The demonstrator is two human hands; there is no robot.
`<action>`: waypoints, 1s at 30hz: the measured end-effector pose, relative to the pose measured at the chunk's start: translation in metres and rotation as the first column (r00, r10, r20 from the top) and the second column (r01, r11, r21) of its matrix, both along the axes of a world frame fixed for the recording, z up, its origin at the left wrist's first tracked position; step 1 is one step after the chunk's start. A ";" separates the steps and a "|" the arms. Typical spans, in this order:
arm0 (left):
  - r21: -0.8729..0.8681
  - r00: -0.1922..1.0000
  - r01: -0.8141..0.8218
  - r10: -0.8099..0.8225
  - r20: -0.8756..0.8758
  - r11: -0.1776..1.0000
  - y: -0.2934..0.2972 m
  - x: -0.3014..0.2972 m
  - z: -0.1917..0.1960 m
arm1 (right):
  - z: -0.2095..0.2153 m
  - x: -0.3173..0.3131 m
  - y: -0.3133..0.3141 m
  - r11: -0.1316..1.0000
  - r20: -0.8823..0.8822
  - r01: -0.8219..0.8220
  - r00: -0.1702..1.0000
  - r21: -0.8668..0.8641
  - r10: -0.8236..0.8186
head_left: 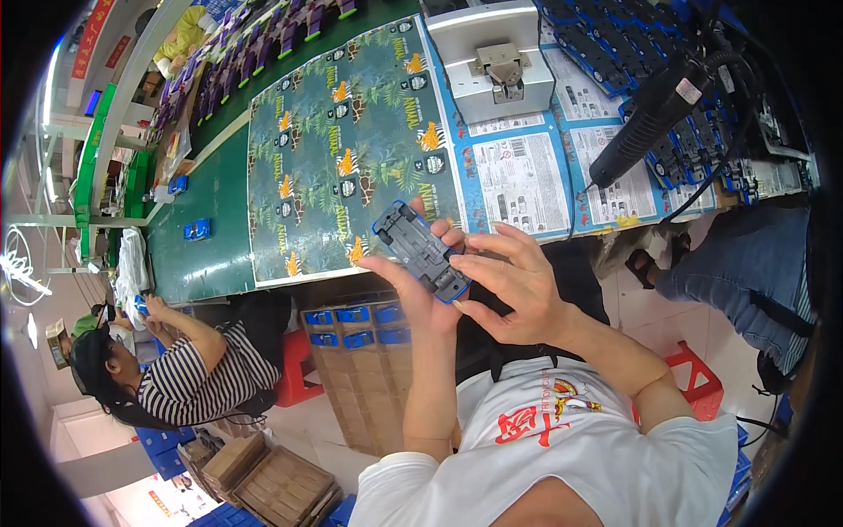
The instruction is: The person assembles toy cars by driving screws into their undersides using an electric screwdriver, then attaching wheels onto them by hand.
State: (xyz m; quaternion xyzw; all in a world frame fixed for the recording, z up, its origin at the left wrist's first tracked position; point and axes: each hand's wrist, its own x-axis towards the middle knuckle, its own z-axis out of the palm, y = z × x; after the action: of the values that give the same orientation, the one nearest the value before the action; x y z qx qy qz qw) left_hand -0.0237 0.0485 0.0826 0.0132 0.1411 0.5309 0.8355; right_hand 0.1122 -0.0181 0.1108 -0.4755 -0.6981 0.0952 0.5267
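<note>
Underside up, a toy car (420, 252) with a dark grey base and blue body edges is held over the front edge of the bench. My left hand (423, 303) cradles it from below, thumb along its left side and fingertips curling over the far right edge. The fingers of my right hand (525, 285) are on its lower right part, index fingertip on the base and thumb by the near end. Right of my hands hangs a black electric screwdriver (641, 127), bit pointing down; neither hand touches it.
Printed card sheets (316, 167) cover the green bench (189, 255). A metal fixture (492, 75) stands behind my hands; rows of car bases (606, 44) lie far right. A partitioned carton (360, 386) with blue cars is below the edge. People sit left (206, 369) and right (738, 272).
</note>
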 end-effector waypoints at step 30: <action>0.162 0.976 -0.001 -0.034 0.215 0.987 0.000 0.000 -0.013 | -0.006 -0.008 -0.004 0.999 0.050 -0.019 0.999 0.037 0.017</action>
State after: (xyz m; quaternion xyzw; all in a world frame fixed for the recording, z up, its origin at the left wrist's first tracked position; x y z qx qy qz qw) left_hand -0.0242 0.0484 0.0692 0.0240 0.0056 0.5320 0.8464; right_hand 0.1041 -0.0220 0.1050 -0.4614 -0.7170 0.0748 0.5171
